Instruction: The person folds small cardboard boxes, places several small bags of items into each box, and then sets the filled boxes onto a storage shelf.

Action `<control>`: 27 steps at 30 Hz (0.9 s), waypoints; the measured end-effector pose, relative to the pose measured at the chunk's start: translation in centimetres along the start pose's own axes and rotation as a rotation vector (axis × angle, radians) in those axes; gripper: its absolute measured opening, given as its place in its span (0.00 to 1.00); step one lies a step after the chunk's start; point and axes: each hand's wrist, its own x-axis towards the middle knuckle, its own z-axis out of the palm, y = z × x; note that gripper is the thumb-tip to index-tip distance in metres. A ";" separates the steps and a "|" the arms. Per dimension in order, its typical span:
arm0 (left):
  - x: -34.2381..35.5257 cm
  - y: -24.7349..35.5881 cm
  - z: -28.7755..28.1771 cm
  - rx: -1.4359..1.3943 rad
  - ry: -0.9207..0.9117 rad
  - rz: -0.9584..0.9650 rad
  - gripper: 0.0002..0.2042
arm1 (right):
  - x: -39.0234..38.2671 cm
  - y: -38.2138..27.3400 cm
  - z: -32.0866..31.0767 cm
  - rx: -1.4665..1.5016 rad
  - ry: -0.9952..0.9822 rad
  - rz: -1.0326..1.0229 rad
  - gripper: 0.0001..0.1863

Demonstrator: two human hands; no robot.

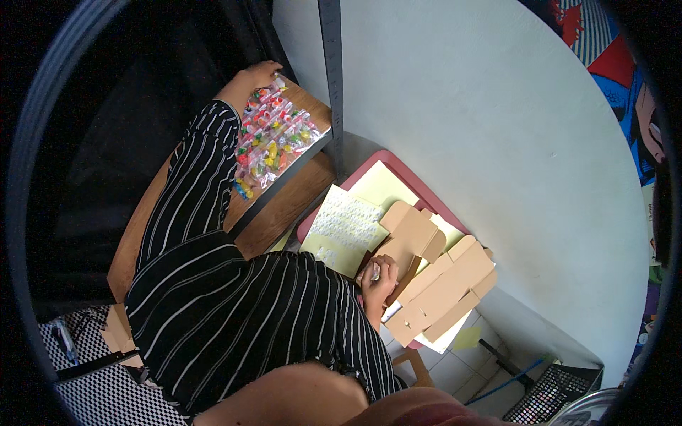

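My left hand (259, 73) reaches out in a black-and-white striped sleeve to the far end of a heap of small clear packets with colourful pieces (273, 138) on a wooden shelf (284, 202). Its fingers lie over the furthest packets; whether it grips one is hidden. My right hand (380, 278) is curled close to my body around a small clear packet (374, 271). It sits at the edge of flat, unfolded brown cardboard boxes (444, 287).
Under the cardboard lie pale yellow sheets (348, 220), one covered in small white stickers, on a pink tray (387, 162). A grey metal upright (331, 71) stands against the white wall. Checked cloth (92, 394) is lower left, a black mesh basket (554, 394) lower right.
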 end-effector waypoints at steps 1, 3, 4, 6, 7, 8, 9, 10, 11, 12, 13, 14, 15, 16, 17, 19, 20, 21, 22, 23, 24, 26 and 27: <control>0.1 -0.5 -0.1 0.008 -0.040 0.008 0.15 | -0.1 0.0 0.0 0.015 -0.017 0.007 0.06; -0.1 -1.5 0.1 0.009 -0.051 0.039 0.11 | -0.3 -0.2 0.1 -0.001 -0.026 0.008 0.06; 0.0 -2.3 0.3 0.000 -0.016 0.066 0.08 | -0.3 -0.3 -0.1 -0.009 -0.023 0.013 0.07; -0.3 -3.8 0.6 -0.032 0.078 0.146 0.03 | -0.5 -0.2 -0.4 -0.020 -0.016 0.020 0.07; 0.0 -3.5 0.8 -0.045 0.098 0.137 0.03 | -0.5 0.0 -0.7 -0.032 -0.015 0.026 0.07; 0.1 -3.3 0.9 -0.056 0.117 0.125 0.03 | -0.5 0.0 -1.0 -0.041 -0.016 0.031 0.08; 0.0 -3.0 0.9 -0.067 0.136 0.110 0.03 | -0.6 0.1 -1.3 -0.049 -0.019 0.036 0.08; 0.1 -3.2 0.7 -0.055 0.180 0.154 0.03 | -0.7 0.3 -1.3 -0.046 -0.013 0.052 0.08; 0.2 -3.5 -0.2 -0.042 0.224 0.195 0.02 | -0.7 0.5 -1.3 -0.049 -0.013 0.042 0.08; -0.5 -4.0 -0.3 -0.026 0.268 0.226 0.02 | -0.7 0.6 -1.4 -0.046 -0.020 0.028 0.08; -1.3 -4.5 -0.4 -0.024 0.318 0.208 0.02 | -0.7 0.6 -1.6 -0.042 -0.029 0.014 0.08; -0.7 -3.1 -0.6 -0.039 0.362 0.215 0.02 | -0.4 0.9 -1.9 -0.040 -0.014 0.011 0.08; -1.6 -2.6 -0.9 -0.041 0.407 0.201 0.02 | -0.3 0.8 -2.1 -0.042 -0.029 0.003 0.08; -2.2 -2.1 -1.3 -0.018 0.579 0.246 0.01 | 0.0 0.8 -2.3 -0.040 -0.041 -0.011 0.08; -3.4 -1.7 -1.6 -0.058 0.645 0.199 0.02 | 0.2 0.8 -2.6 -0.038 -0.054 -0.025 0.08; -5.3 -0.2 -2.7 -0.146 0.778 0.112 0.02 | 0.6 0.5 -3.3 -0.027 -0.076 -0.066 0.07; -5.6 0.2 -3.0 -0.187 0.877 0.074 0.02 | 1.0 0.3 -3.8 -0.025 -0.078 -0.090 0.07; -6.7 0.7 -3.2 -0.203 0.910 0.064 0.03 | 1.1 0.3 -4.1 -0.017 -0.083 -0.109 0.07; -8.0 1.2 -3.4 -0.219 0.943 0.055 0.04 | 0.9 0.7 -4.4 0.007 -0.101 -0.096 0.08; -9.2 1.8 -3.8 -0.236 0.976 0.048 0.05 | 1.1 0.8 -4.7 0.017 -0.117 -0.120 0.09; -11.1 3.0 -4.3 -0.321 1.011 0.073 0.06 | 1.2 0.9 -5.1 0.031 -0.140 -0.141 0.09; -14.9 6.7 -5.3 -0.251 1.127 0.137 0.06 | 1.2 1.0 -5.6 0.058 -0.165 -0.164 0.09; -17.1 7.9 -5.0 -0.300 1.153 0.168 0.06 | 0.9 1.0 -5.9 0.073 -0.180 -0.169 0.09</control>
